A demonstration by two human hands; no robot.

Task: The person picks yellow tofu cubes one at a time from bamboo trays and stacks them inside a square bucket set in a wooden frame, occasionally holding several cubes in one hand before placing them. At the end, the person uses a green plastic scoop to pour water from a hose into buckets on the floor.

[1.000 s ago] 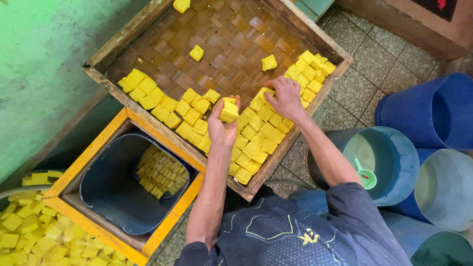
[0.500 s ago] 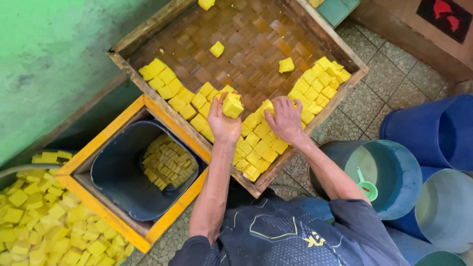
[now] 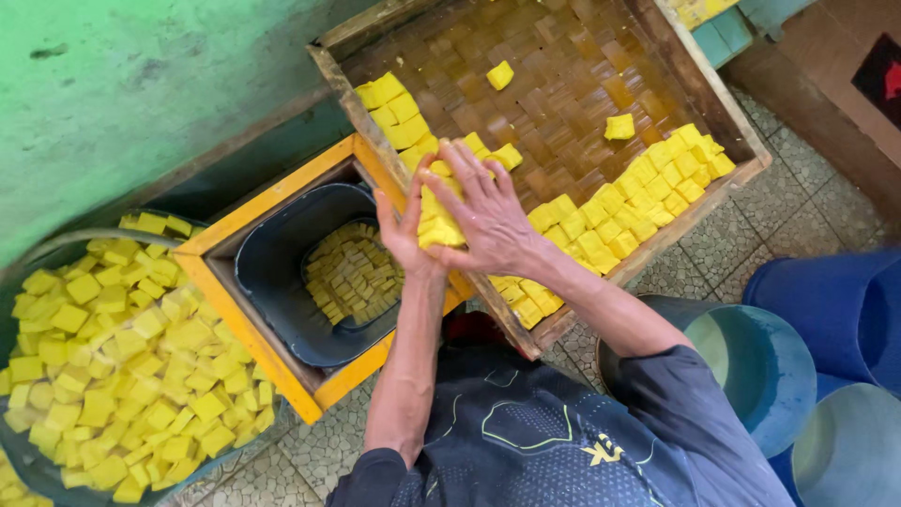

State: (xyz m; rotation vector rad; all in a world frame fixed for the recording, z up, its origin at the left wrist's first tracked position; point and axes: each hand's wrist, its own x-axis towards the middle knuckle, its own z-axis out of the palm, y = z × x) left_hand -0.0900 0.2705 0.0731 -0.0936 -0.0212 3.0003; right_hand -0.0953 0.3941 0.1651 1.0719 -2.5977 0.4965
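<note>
**Yellow cubes: tray partly cleared, bucket partly filled**

Both hands were closed around one clump of yellow cubes, the left hand cupping it from the bucket side and the right hand spread over the top and far side, fingers splayed. The clump sat pressed between the palms, at the near edge of the woven tray.

Done, judged from the layout: just below and to the left of the grip, the dark bucket in its yellow wooden frame held a shallow layer of cubes. Much of the tray's woven floor beyond the grip was bare, with two stray cubes on it.

Left: a band of loose cubes lay to the right of the grip along the tray's lower edge, plus a smaller cluster just beyond the fingertips. Bucket looked well short of full.

Further left of the grip, a large basin was heaped with the same cubes.
</note>
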